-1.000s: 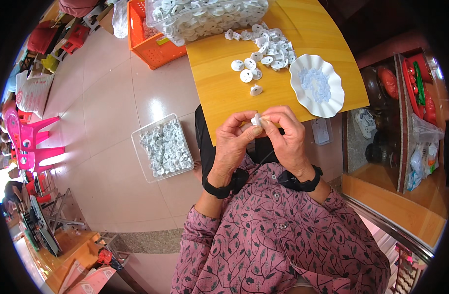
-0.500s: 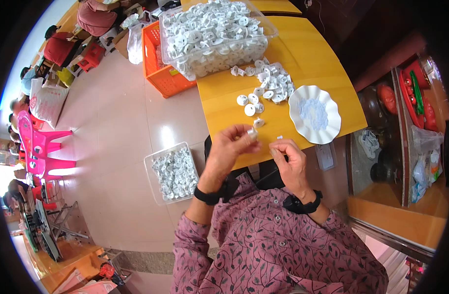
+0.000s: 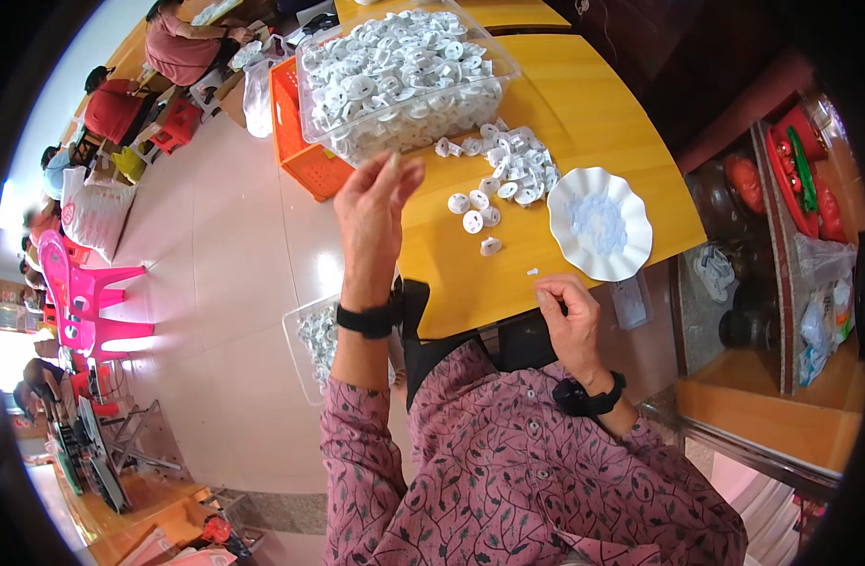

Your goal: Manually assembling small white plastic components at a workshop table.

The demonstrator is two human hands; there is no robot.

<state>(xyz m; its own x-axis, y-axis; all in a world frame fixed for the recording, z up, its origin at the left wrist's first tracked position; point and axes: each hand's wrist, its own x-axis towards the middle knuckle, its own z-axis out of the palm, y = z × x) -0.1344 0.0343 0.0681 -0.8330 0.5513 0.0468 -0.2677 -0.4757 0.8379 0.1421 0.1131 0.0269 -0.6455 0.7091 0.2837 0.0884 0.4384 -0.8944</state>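
My left hand [image 3: 368,222] is raised past the table's left edge, thumb and fingers drawn together; whatever they may hold is hidden. Near the table's front edge, my right hand [image 3: 572,323] is closed with its fingers curled, and nothing can be made out in them. Just beyond its fingertips lies a tiny white piece [image 3: 532,272]. A scalloped white dish [image 3: 562,247] holds small pale bits. Left of it lie a single round white plastic part [image 3: 491,246], several more close by, and a heap of them [image 3: 527,170].
A clear tub [image 3: 324,123] heaped with white parts stands at the table's far left, beside an orange crate [image 3: 300,168]. A clear bin [image 3: 305,373] of parts on the floor is partly behind my left arm. Shelves [image 3: 781,283] stand at right; people sit far left.
My left hand has moved left and up from the table's front, and the white part it held no longer shows. The right hand has shifted slightly right and down.
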